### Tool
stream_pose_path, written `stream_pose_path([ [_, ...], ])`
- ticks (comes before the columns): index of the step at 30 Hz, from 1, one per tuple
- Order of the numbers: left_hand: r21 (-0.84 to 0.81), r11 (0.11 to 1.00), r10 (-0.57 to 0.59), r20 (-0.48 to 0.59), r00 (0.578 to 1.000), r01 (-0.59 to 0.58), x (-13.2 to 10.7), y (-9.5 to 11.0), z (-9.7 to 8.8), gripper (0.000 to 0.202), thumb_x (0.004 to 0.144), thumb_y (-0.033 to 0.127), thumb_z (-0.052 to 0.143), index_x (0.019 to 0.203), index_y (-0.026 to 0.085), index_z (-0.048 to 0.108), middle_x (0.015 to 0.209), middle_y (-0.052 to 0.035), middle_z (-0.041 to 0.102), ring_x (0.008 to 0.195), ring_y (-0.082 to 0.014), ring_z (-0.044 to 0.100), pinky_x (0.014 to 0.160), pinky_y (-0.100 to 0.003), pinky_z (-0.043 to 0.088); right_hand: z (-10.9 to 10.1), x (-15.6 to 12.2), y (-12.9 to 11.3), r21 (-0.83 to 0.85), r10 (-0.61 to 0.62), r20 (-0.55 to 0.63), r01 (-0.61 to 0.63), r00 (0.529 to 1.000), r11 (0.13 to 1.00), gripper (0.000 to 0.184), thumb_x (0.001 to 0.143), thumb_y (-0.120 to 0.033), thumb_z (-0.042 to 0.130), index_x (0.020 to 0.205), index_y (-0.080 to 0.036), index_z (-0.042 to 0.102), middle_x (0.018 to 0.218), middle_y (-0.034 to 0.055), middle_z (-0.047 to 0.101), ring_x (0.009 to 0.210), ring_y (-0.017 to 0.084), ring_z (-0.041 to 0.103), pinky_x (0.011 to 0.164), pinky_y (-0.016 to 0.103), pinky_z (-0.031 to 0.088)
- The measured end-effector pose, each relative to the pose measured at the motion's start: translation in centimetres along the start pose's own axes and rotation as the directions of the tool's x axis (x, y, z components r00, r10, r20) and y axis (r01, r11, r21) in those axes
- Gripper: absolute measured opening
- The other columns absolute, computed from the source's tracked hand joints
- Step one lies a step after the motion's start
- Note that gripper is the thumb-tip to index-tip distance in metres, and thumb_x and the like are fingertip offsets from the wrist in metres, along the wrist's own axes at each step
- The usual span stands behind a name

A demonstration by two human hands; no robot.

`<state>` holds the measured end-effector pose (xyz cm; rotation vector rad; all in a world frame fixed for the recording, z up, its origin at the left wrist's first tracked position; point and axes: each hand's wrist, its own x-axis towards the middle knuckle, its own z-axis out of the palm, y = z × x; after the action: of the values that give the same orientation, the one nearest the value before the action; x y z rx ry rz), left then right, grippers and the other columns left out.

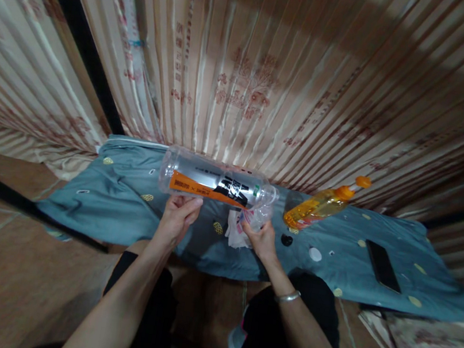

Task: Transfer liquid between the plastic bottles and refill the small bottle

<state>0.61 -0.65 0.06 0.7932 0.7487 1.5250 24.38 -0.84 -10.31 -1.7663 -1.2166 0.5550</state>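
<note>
A clear plastic bottle [213,183] with an orange, silver and black label lies sideways in the air above a blue-grey cloth [123,204]. My left hand [176,219] grips the bottle from below near its base end. My right hand [261,237] is closed on a crumpled white cloth or tissue [238,228] at the bottle's neck end. A silver bangle [287,296] sits on my right wrist.
On the blue-grey cloth lie an orange liquid bottle [318,205] with an orange cap, a small black cap [286,240], a white cap [315,254] and a black phone [383,265]. Striped curtains [273,75] hang behind. My knees in black trousers are below, over a brown tiled floor.
</note>
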Motion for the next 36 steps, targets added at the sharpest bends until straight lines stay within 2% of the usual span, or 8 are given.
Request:
stream_pose_path([
  [11, -0.017, 1.000, 0.017, -0.011, 1.000, -0.018, 0.04, -0.11, -0.16, 0.041, 0.055, 0.034, 0.097, 0.068, 0.018, 0.061, 0.052, 0.0100, 0.045, 0.041, -0.0015, 0.028, 0.041, -0.017, 0.019, 0.08, 0.09, 0.25, -0.012, -0.010, -0.016, 0.010, 1.000, 1.000, 0.061, 0.063, -0.056, 0.083, 0.110, -0.020, 0.071, 0.101, 0.0124, 0.085, 0.095, 0.038, 0.081, 0.086, 0.048, 0.064],
  [22, -0.011, 1.000, -0.008, 0.007, 1.000, 0.008, -0.12, 0.08, -0.17, 0.043, 0.057, 0.037, 0.096, 0.059, 0.018, 0.057, 0.050, 0.0103, 0.038, 0.041, -0.0021, 0.025, 0.040, -0.017, 0.021, 0.05, 0.10, 0.56, -0.016, 0.000, -0.002, 0.000, 1.000, 1.000, 0.060, 0.063, -0.056, 0.082, 0.109, -0.019, 0.070, 0.099, 0.0141, 0.084, 0.092, 0.037, 0.081, 0.082, 0.047, 0.064],
  [29, 0.004, 1.000, -0.017, 0.004, 1.000, 0.017, -0.19, 0.23, -0.02, 0.045, 0.055, 0.042, 0.097, 0.062, 0.019, 0.059, 0.050, 0.0099, 0.040, 0.040, -0.0020, 0.026, 0.040, -0.016, 0.021, 0.11, 0.08, 0.43, -0.028, -0.019, -0.020, 0.019, 1.000, 0.999, 0.059, 0.063, -0.058, 0.079, 0.107, -0.021, 0.069, 0.096, 0.0126, 0.084, 0.090, 0.036, 0.081, 0.080, 0.047, 0.064],
  [36, 0.023, 1.000, -0.022, 0.003, 1.000, 0.022, -0.29, 0.34, 0.00, 0.047, 0.057, 0.043, 0.098, 0.059, 0.018, 0.058, 0.047, 0.0098, 0.039, 0.038, -0.0017, 0.027, 0.039, -0.015, 0.021, 0.13, -0.11, 0.19, -0.066, -0.013, -0.029, 0.011, 0.999, 0.998, 0.059, 0.063, -0.059, 0.079, 0.108, -0.020, 0.070, 0.097, 0.0136, 0.085, 0.089, 0.035, 0.080, 0.077, 0.042, 0.063],
])
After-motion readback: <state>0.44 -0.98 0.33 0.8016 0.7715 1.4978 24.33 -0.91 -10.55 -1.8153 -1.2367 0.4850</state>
